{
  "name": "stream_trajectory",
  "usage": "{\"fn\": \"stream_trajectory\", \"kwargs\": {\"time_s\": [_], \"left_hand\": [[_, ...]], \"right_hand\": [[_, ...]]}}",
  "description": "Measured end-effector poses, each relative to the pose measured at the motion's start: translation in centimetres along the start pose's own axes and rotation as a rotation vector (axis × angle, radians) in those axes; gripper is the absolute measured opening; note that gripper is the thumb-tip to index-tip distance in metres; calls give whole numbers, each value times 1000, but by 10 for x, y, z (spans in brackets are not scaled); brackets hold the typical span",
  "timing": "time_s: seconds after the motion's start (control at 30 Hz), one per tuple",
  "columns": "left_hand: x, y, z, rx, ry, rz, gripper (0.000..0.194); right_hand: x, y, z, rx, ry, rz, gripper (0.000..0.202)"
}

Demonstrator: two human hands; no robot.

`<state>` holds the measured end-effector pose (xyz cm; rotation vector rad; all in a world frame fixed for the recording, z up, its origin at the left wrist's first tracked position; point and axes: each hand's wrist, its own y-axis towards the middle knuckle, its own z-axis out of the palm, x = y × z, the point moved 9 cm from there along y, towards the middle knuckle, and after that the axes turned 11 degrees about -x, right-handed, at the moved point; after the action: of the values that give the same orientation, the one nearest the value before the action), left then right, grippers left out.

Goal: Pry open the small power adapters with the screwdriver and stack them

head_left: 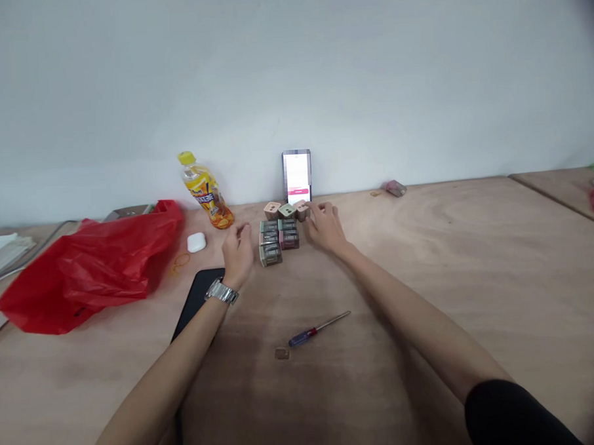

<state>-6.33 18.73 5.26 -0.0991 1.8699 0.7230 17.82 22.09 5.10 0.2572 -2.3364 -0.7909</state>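
Observation:
Several small boxes (271, 254) with dark, clear-looking sides lie grouped on the wooden table. Behind them, three similar boxes (287, 212) stand on end in a row, their pale pink and green tops facing up. My right hand (327, 229) has its fingertips on the rightmost one, a small pink-topped box (302, 209). To the left of the group rests my left hand (238, 256), its fingers curled in, apart from the boxes, with nothing visible in it. A phone (297, 173) with a lit screen leans on the wall just behind the row.
A drink bottle (207, 190) tilts near the wall, by a white earbud case (196, 242) and red plastic bag (102, 264). A black flat device (195, 299) lies under my left forearm. In front are a screwdriver (319, 330) and small brownish piece (282, 354). Another small box (396, 188) lies right.

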Motion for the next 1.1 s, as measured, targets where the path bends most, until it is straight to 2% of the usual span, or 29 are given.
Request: {"fn": "stream_trajectory", "kwargs": {"time_s": [0.1, 0.27, 0.43, 0.5, 0.63, 0.7, 0.77, 0.83, 0.9, 1.0, 1.1], "left_hand": [[-22, -14, -12, -32, 47, 100, 27], [-54, -35, -18, -11, 37, 226, 22], [-83, -60, -22, 34, 50, 372, 18], [-89, -74, -13, 150, 71, 407, 17], [-88, -104, 14, 411, 93, 427, 21], [-83, -116, 28, 524, 97, 414, 36], [-80, -128, 39, 641, 95, 430, 53], [-78, -136, 45, 727, 87, 457, 62], [-76, -137, 45, 746, 80, 455, 58], [-71, -134, 40, 727, 94, 436, 48], [-74, -136, 37, 716, 119, 507, 55]], "right_hand": [[-10, 14, 9, 37, -60, 19, 40], [-14, 19, 13, 52, 23, 7, 25], [-11, -6, -13, 43, 84, 25, 23], [-2, -25, -24, 126, 163, 17, 31], [18, -66, -43, 350, 343, 48, 63], [28, -83, -47, 458, 319, 52, 61], [41, -92, -53, 495, 280, -16, 55], [53, -97, -57, 508, 248, -107, 53], [61, -101, -58, 537, 223, -170, 51], [60, -105, -57, 562, 169, -190, 56], [56, -105, -59, 542, 82, -187, 55]]}}
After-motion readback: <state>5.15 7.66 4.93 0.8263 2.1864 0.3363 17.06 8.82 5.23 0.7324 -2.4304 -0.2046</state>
